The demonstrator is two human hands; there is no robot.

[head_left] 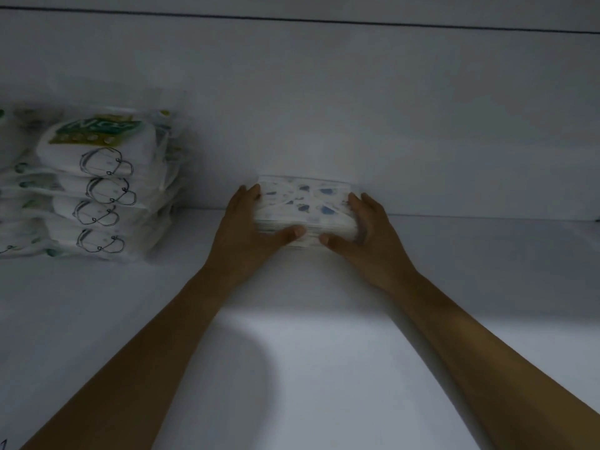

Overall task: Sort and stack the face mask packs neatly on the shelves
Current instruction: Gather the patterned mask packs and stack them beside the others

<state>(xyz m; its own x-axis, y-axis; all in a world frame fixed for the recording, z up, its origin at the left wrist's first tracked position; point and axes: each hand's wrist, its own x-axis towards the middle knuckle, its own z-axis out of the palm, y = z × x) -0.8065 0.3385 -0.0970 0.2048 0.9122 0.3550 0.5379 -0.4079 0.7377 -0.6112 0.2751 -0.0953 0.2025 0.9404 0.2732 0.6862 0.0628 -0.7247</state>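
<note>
Both hands clasp one thing between them: a small white stack of face mask packs with a blue patterned top (306, 209). Left hand (248, 227) cups its left end, fingers curled along the side, thumb pressed across the front edge. Right hand (367, 230) mirrors that on the right end, fingers up the side, thumb on the front edge. Thumb tips nearly meet at the middle of the front.

Stack sits on the white shelf board (324, 352), its far edge against or just short of the white back wall (357, 108); cannot tell which. Blue shapes on the top pack are blurred; no print legible. Number of packs in the stack cannot be counted, as the edges smear together.

Well to the left of the grip: a taller pile of white plastic mask packs with green labels (97, 186), four layers visible, each printed with a black line drawing of a mask. Top pack carries a green label with white letters, seen upside down and blurred; possibly "N95", not certain. Row of small gold dots beneath it, unreadable. More packs of the same kind run off the left edge of view, cut off.

Lighting dim. Paler patch on the board between the forearms. Dark line across the top of the wall, above the grip. Faint mark at the bottom left corner, too small to read.
</note>
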